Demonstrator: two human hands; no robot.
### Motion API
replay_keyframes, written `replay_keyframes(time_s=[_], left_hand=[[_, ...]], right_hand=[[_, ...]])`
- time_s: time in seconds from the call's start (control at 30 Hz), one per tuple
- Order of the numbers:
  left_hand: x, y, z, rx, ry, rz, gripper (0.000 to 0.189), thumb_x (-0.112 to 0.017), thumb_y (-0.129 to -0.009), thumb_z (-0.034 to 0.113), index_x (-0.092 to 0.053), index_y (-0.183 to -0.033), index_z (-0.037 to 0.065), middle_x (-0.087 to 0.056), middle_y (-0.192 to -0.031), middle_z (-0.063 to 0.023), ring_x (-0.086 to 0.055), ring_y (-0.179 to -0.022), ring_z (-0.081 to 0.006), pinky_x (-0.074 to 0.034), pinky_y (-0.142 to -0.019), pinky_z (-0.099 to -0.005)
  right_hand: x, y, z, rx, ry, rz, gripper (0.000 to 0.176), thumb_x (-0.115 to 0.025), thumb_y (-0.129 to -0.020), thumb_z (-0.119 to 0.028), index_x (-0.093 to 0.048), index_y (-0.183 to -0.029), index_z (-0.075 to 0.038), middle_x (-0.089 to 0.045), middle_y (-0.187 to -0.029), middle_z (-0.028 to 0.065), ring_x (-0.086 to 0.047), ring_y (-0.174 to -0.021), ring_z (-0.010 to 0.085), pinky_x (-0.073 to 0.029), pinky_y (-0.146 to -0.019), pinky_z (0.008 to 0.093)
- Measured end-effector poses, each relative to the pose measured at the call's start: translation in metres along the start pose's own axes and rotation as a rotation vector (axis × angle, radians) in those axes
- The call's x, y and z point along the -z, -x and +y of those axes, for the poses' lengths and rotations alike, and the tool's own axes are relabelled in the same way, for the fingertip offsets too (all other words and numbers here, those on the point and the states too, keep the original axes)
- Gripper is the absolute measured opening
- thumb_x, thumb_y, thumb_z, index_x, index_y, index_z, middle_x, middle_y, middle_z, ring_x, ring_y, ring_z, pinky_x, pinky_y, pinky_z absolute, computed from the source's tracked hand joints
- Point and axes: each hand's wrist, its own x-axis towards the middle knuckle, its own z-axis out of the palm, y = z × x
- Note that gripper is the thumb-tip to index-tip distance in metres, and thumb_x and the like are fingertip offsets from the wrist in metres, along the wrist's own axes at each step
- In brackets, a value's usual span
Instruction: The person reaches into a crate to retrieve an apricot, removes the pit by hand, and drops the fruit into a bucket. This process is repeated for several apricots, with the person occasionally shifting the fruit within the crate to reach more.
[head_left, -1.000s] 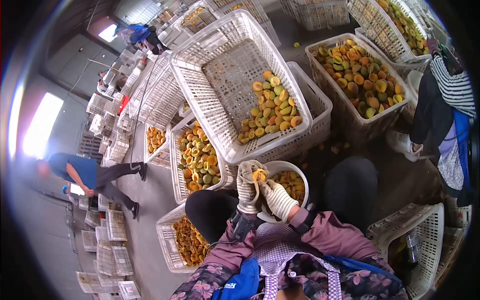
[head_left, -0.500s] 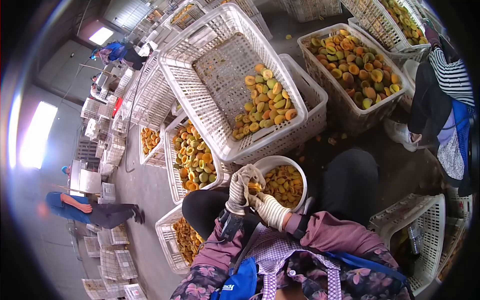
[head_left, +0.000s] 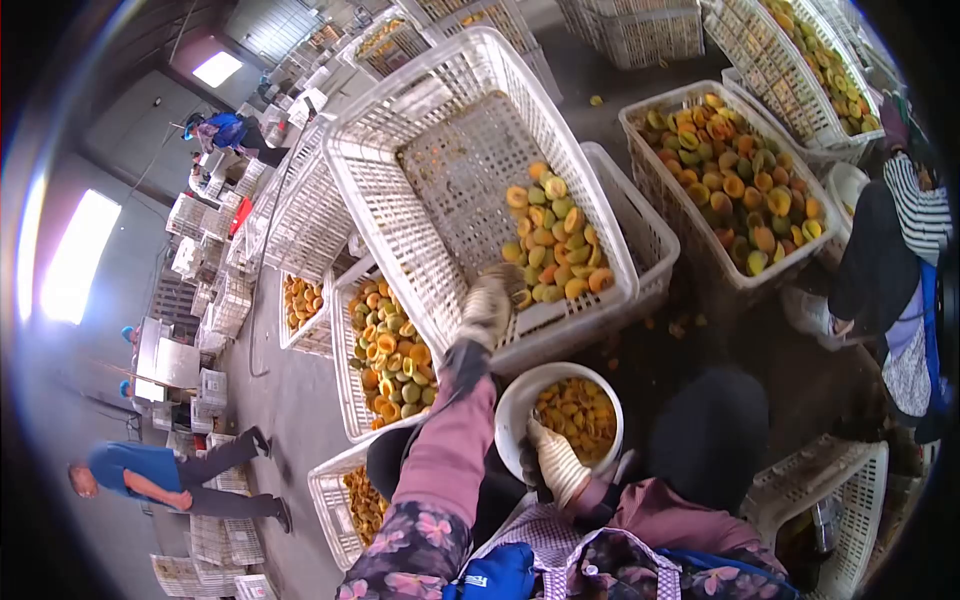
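Note:
My left arm, in a pink sleeve, stretches forward. My gloved left hand [head_left: 487, 305] sits on the low front rim of a tilted white crate [head_left: 400, 215], just beside its pile of yellow and green fruit [head_left: 553, 235]. The hand is blurred, so its grip is unclear. My gloved right hand [head_left: 555, 462] stays near my lap with fingers curled, touching the near rim of a white bucket [head_left: 510, 410]. The bucket holds orange fruit halves [head_left: 578, 415].
A crate of whole fruit [head_left: 385, 345] stands to the left and a crate of cut halves [head_left: 360, 500] by my knee. A full crate [head_left: 735, 180] stands at right beside a seated person [head_left: 890, 270]. A person in blue [head_left: 150, 480] bends at far left.
Both hands were together on one fruit over the bucket. My left hand has since left it and reached forward to the tilted crate; my right hand dropped to the bucket's near rim.

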Motion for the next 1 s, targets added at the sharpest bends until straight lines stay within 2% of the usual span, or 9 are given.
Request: replay_keyframes(time_s=[0.13, 0.17, 0.27, 0.33, 0.4, 0.5, 0.57, 0.7, 1.0], left_hand=[[-0.060, -0.043, -0.010, 0.494, -1.564, -0.480, 0.048, -0.059, -0.076, 0.030, -0.057, -0.117, 0.005, -0.057, -0.115, -0.0219, -0.056, -0.106, -0.0347, -0.046, -0.088, -0.0385], [-0.070, -0.050, 0.000, 0.710, -1.553, -0.456, 0.058, -0.064, -0.069, 0.034, -0.056, -0.118, 0.004, -0.054, -0.118, -0.0237, -0.053, -0.111, -0.0359, -0.044, -0.091, -0.0389], [-0.074, -0.038, 0.034, 0.665, -1.548, -0.528, 0.052, -0.062, -0.071, 0.028, -0.055, -0.116, 0.003, -0.055, -0.118, -0.0230, -0.053, -0.110, -0.0369, -0.044, -0.090, -0.0405], [-0.067, -0.016, 0.049, 0.422, -1.338, -0.427, 0.038, -0.055, -0.077, 0.013, -0.054, -0.114, 0.002, -0.061, -0.108, -0.0178, -0.060, -0.095, -0.0320, -0.048, -0.081, -0.0364], [-0.086, 0.037, 0.081, 0.295, -0.352, -0.198, 0.024, -0.049, -0.090, 0.012, -0.049, -0.112, 0.003, -0.060, -0.100, -0.0110, -0.059, -0.085, -0.0211, -0.050, -0.072, -0.0310], [-0.153, 0.111, 0.173, 0.393, 0.415, -0.041, 0.020, -0.047, -0.094, 0.017, -0.047, -0.113, 0.011, -0.058, -0.096, -0.0104, -0.059, -0.083, -0.0230, -0.051, -0.072, -0.0302], [-0.170, 0.139, 0.181, 0.420, 0.413, 0.118, 0.018, -0.046, -0.094, 0.022, -0.051, -0.105, 0.008, -0.059, -0.092, -0.0107, -0.059, -0.082, -0.0231, -0.050, -0.072, -0.0307], [-0.167, 0.164, 0.177, 0.328, 0.204, 0.123, 0.037, -0.037, -0.097, 0.036, -0.053, -0.095, 0.003, -0.060, -0.086, -0.0109, -0.058, -0.081, -0.0200, -0.049, -0.072, -0.0297], [-0.166, 0.169, 0.167, 0.469, 0.312, 0.427, 0.051, -0.041, -0.093, 0.044, -0.058, -0.078, -0.001, -0.059, -0.063, -0.0127, -0.059, -0.059, -0.0255, -0.050, -0.060, -0.0342]], right_hand=[[0.002, -0.014, -0.001, 0.052, 0.046, 0.006, 0.037, -0.047, -0.088, -0.048, -0.048, -0.081, -0.011, -0.042, -0.054, 0.0017, -0.038, -0.036, 0.0142, -0.032, -0.034, 0.0277], [0.001, -0.015, -0.001, 0.057, 0.052, 0.008, 0.037, -0.047, -0.088, -0.048, -0.048, -0.082, -0.011, -0.043, -0.054, 0.0019, -0.038, -0.036, 0.0143, -0.032, -0.034, 0.0275], [-0.001, -0.017, 0.001, 0.120, 0.082, 0.036, 0.035, -0.045, -0.089, -0.045, -0.050, -0.081, -0.011, -0.044, -0.054, 0.0006, -0.039, -0.039, 0.0136, -0.032, -0.037, 0.0265], [0.000, -0.004, -0.009, 0.086, 0.110, 0.051, 0.033, -0.043, -0.091, -0.041, -0.055, -0.082, -0.011, -0.048, -0.059, 0.0003, -0.044, -0.047, 0.0119, -0.035, -0.044, 0.0249], [0.027, -0.047, 0.025, 0.657, 0.423, 0.128, 0.033, -0.044, -0.093, -0.036, -0.057, -0.090, -0.006, -0.055, -0.068, 0.0040, -0.050, -0.058, 0.0137, -0.040, -0.053, 0.0272], [0.013, -0.024, -0.010, 0.554, 0.396, 0.204, 0.036, -0.045, -0.093, -0.034, -0.057, -0.097, -0.001, -0.059, -0.078, 0.0078, -0.053, -0.066, 0.0179, -0.044, -0.063, 0.0314], [0.021, -0.041, 0.002, 0.889, 0.578, 0.263, 0.036, -0.045, -0.094, -0.034, -0.056, -0.101, 0.000, -0.060, -0.087, 0.0098, -0.054, -0.073, 0.0192, -0.044, -0.068, 0.0318], [0.025, -0.038, 0.008, 0.571, 0.673, 0.186, 0.036, -0.046, -0.094, -0.030, -0.052, -0.112, 0.000, -0.061, -0.093, 0.0135, -0.054, -0.078, 0.0214, -0.046, -0.070, 0.0327], [0.027, -0.023, 0.009, 0.642, 0.775, 0.110, 0.035, -0.046, -0.093, -0.025, -0.050, -0.117, 0.001, -0.061, -0.097, 0.0143, -0.055, -0.084, 0.0221, -0.045, -0.075, 0.0321]])
